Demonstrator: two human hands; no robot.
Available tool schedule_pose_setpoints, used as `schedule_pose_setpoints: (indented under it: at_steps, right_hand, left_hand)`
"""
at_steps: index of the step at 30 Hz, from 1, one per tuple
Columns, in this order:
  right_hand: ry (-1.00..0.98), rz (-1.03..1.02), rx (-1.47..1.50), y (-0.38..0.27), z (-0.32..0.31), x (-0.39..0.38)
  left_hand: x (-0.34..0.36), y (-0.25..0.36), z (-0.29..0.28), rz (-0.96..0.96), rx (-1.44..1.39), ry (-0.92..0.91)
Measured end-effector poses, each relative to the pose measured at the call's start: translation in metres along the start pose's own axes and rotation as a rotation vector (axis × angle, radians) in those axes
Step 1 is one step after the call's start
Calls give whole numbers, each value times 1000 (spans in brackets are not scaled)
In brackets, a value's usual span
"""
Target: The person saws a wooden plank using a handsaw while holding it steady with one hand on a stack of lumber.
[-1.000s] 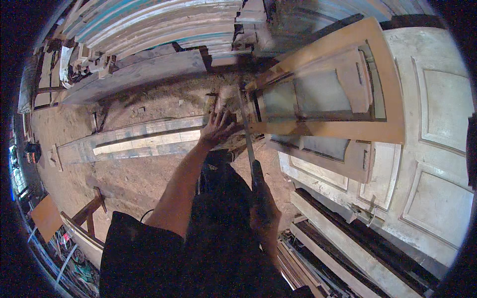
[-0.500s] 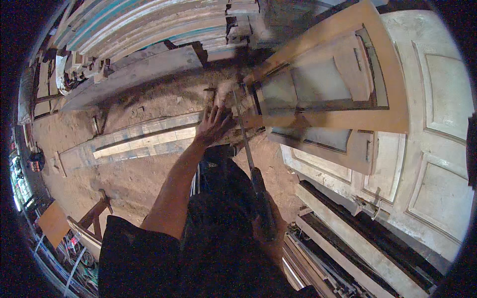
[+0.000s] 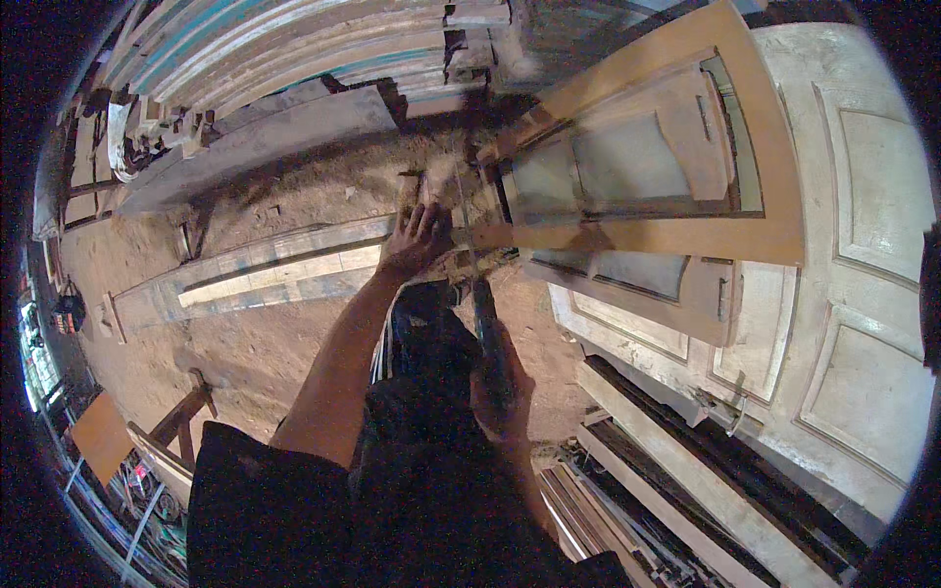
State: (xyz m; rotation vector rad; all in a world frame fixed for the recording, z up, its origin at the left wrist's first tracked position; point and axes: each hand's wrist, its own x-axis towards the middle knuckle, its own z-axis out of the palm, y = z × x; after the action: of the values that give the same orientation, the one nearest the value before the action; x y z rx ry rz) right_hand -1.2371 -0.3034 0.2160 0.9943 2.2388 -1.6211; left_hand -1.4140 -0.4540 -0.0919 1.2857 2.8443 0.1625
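Observation:
My left hand (image 3: 417, 240) lies pressed on the wood, its fingers stretched forward and slightly apart. Under and beside it runs a long board (image 3: 338, 267) with a pale strip along it. My right hand (image 3: 505, 392) is wrapped round the dark handle of a handsaw (image 3: 467, 220). The narrow blade points away from me and passes just right of my left hand, across the wood. My dark-clothed leg (image 3: 421, 323) is close to the near side of the board. Blur and shadow hide exactly where the teeth meet the wood.
Brown panelled door frames (image 3: 647, 230) lean at the right, before a white panelled door (image 3: 877, 186). Long planks (image 3: 706, 470) lie at the lower right. Stacked timber (image 3: 294, 59) fills the far side. A small wooden stand (image 3: 181, 421) is at the left on the earthen floor (image 3: 255, 363).
My right hand has pushed the saw forward and a little left, bringing its handle nearer the board. My left hand stays on the wood, its fingers slightly closer together.

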Motion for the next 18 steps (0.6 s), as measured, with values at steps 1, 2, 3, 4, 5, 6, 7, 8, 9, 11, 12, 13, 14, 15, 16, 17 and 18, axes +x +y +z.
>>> schedule_pose_setpoints:
  at_steps: [1, 2, 3, 4, 5, 6, 7, 8, 9, 11, 12, 13, 14, 15, 16, 17, 18]
  right_hand:
    - [-5, -30, -51, -1, 1, 4]
    - [9, -38, -103, -10, 3, 4]
    - [43, -40, -159, -17, 3, 6]
    - [72, 9, -222, -41, -4, -15]
    - [71, -8, -232, -41, -6, -19]
    - [83, -23, -244, -47, -13, -25]
    - [63, -105, -198, -31, -15, -18]
    - [45, -125, -138, -16, -13, -11]
    - [42, -138, -82, -4, -11, 0]
    - [-44, -79, 24, -8, 7, 21]
    - [-53, -56, 40, -13, 9, 22]
    - [-36, -70, -3, -25, -2, 10]
    - [-20, -83, -45, -30, -10, -1]
    - [23, -69, -55, -24, -20, -14]
    - [22, -69, -48, -20, -27, -26]
    - [25, -81, -29, -11, -24, -26]
    - [25, -100, -9, -3, -21, -21]
  left_hand:
    - [-7, 0, 3, 0, 42, -4]
    - [-7, -8, 6, 3, 92, 2]
    - [-1, -1, 3, -8, 46, -13]
    - [-2, 0, 0, -10, -17, -10]
    - [-2, 0, -3, -13, -81, -7]
    - [5, 3, -8, -9, -150, 7]
    - [8, 4, -7, -2, -120, -32]
    - [10, 3, -8, 11, -95, -55]
    - [19, 5, -7, 37, -78, -72]
    - [-5, -5, -13, 17, 8, -146]
    - [-9, -4, -7, -4, -18, -138]
    - [-8, -1, 0, -16, -43, -121]
    - [-6, -3, 8, -29, -68, -106]
    - [10, 5, 8, 9, -116, -36]
    - [5, 3, 7, 3, -95, -23]
    - [0, 1, 5, -3, -74, -10]
    - [-5, -1, 3, -6, -53, 3]
